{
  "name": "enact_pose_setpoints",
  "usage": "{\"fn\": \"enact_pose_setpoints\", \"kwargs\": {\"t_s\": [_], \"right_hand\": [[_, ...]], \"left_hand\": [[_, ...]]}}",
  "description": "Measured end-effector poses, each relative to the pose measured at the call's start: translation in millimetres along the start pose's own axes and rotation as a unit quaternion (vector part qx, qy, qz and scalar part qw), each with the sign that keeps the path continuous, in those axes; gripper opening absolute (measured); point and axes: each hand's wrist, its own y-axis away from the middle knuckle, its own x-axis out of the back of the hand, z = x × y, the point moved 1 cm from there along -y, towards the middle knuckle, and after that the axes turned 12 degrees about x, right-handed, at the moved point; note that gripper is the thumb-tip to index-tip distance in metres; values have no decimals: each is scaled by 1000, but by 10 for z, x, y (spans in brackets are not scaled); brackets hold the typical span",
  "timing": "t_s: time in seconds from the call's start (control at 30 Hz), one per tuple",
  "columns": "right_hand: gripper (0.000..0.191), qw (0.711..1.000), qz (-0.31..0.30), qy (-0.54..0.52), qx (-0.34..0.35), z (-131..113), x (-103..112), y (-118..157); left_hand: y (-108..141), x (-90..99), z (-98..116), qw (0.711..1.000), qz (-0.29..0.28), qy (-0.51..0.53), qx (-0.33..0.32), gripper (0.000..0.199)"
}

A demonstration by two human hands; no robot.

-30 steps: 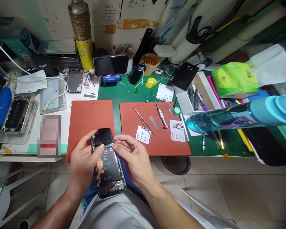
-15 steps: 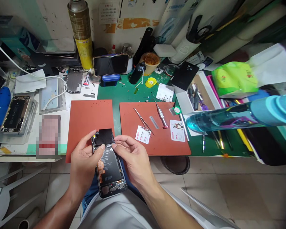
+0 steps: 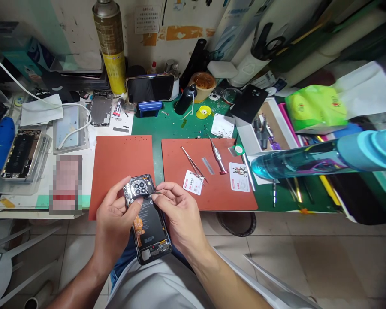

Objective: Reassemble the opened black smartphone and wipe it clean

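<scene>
An opened phone (image 3: 152, 227) is held above my lap, its black battery and lower circuit parts exposed. At its top end sits a camera cover plate (image 3: 139, 187) with several round lenses. My left hand (image 3: 114, 214) grips the phone's left side, thumb at the lower edge of the plate. My right hand (image 3: 180, 210) is at the upper right edge, thumb and forefinger pinched at the plate's corner; any small part between them is too small to tell.
Tweezers (image 3: 193, 162), a screwdriver (image 3: 218, 155) and cards lie on the right red mat (image 3: 218, 199). The left red mat (image 3: 122, 159) lies beyond the phone. A blue bottle (image 3: 296, 159) lies at right; a spray can (image 3: 109, 47) stands behind.
The black flap that stood up at the phone's top is now folded down, showing the camera lenses. Both hands have stayed nearly in place on the phone.
</scene>
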Motion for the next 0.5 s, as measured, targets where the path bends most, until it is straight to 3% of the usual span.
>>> {"fn": "enact_pose_setpoints", "kwargs": {"t_s": [0.1, 0.23, 0.5], "right_hand": [[36, 1000, -7, -5, -8, -27, 1, -13], [37, 1000, -31, -4, -4, -97, 22, -16], [36, 995, -80, 48, 21, -96, 102, -63]], "left_hand": [[-9, 32, 9, 1000, -15, 4, 3, 90], [-3, 117, 19, 999, -46, 6, 12, 72], [-13, 164, -11, 1000, -24, -15, 4, 65]]}}
